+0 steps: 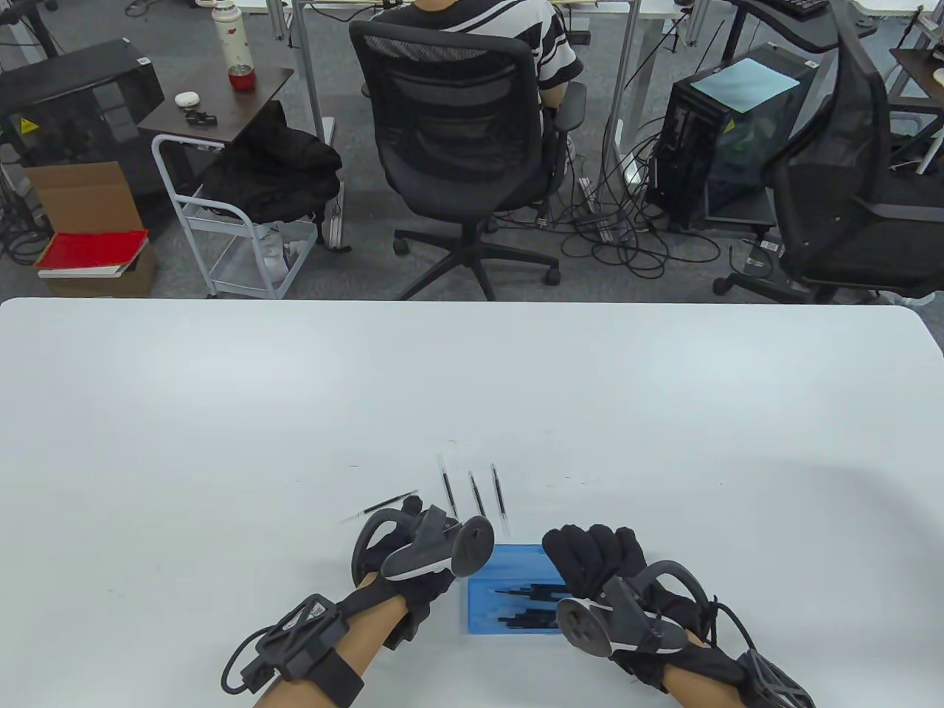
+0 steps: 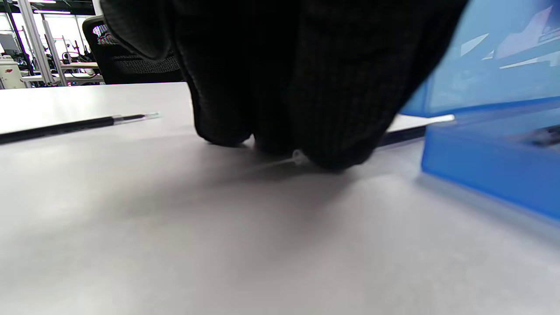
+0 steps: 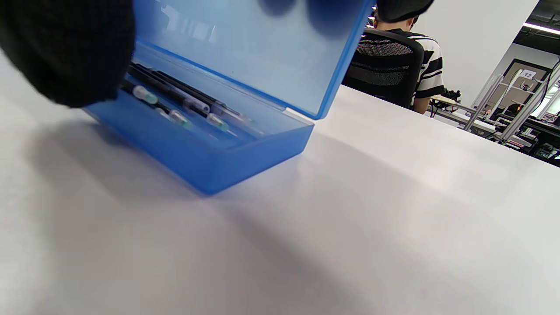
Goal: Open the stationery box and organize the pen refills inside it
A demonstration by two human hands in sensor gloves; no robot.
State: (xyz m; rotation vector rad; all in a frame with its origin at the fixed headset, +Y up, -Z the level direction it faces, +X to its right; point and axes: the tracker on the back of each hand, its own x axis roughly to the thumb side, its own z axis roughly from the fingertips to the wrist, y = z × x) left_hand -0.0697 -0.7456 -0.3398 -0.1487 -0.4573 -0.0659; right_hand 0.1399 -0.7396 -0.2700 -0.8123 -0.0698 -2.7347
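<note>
A translucent blue stationery box (image 1: 493, 599) lies open near the table's front edge, with several black pen refills (image 3: 175, 103) inside. My right hand (image 1: 590, 557) holds its raised lid (image 3: 262, 57): the thumb (image 3: 65, 57) is at the front and fingers show as dark shapes behind the lid's top. My left hand (image 1: 417, 516) is left of the box, fingertips (image 2: 280, 144) curled down onto the table and pinching a refill whose clear tip (image 2: 298, 156) pokes out beneath them. Three more loose refills (image 1: 477, 493) lie just beyond the hands, one (image 1: 380, 507) angled to the left.
The white table (image 1: 472, 383) stretches wide beyond the hands. Past its far edge a person sits in a black office chair (image 1: 457, 140), with a cart (image 1: 221, 221), computer tower (image 1: 730, 133) and cables on the floor.
</note>
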